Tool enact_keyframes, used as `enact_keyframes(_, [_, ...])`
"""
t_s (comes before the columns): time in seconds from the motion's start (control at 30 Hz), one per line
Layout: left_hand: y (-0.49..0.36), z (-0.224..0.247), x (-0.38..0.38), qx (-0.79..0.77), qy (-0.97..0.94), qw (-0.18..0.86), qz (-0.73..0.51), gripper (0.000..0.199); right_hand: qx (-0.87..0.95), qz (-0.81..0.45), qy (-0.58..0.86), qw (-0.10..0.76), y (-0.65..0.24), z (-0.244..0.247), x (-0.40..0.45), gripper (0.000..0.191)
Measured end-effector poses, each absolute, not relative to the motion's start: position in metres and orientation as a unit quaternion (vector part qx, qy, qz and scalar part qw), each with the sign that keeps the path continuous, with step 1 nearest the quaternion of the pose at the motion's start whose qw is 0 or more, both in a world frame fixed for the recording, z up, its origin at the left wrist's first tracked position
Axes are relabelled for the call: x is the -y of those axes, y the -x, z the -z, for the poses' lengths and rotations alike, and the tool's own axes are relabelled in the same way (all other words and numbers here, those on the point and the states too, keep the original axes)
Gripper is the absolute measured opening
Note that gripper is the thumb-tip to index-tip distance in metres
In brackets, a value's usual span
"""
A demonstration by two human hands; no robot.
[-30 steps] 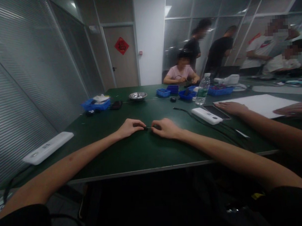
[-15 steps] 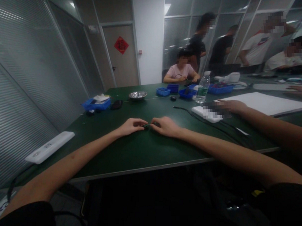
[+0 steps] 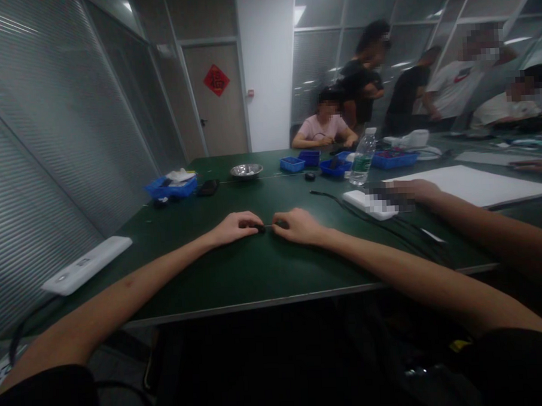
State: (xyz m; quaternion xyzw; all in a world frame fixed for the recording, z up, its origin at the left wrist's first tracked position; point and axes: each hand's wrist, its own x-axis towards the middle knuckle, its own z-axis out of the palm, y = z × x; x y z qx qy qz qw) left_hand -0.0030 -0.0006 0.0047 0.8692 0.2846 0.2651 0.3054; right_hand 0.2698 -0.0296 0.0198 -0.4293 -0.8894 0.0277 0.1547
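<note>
Above the green table, my left hand is closed on a small black part, which shows at its fingertips. Most of that part is hidden by the fingers, so its kind cannot be told. Facing it, my right hand has its fingers curled round a thin-shafted tool. Its thin, pale shaft points left and reaches the black part or comes very close. The tool's handle is inside my palm and out of sight.
Farther back are a steel bowl, a blue basket, more blue trays and a water bottle. White power strips lie left and right, with a black cable. Another person's hand rests at right.
The black part in my left hand has turned a little, and the thin shaft shows more plainly between my hands. Both hands keep nearly the same place.
</note>
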Motion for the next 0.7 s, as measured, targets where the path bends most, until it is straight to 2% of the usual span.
enact_keyframes(0.27, [0.016,-0.007,-0.009,-0.386,-0.862,0.206,-0.254,0.034,0.892,-0.032,0.426,0.150,-0.270,-0.021,0.030,0.030])
enact_keyframes(0.47, [0.100,-0.007,-0.057,-0.531,-0.790,0.099,-0.290,0.036,0.893,-0.046,0.421,0.150,-0.271,-0.023,0.031,0.031])
enact_keyframes(0.7, [0.189,-0.007,-0.072,-0.650,-0.711,-0.025,-0.269,0.025,0.892,-0.028,0.427,0.144,-0.271,-0.021,0.029,0.030])
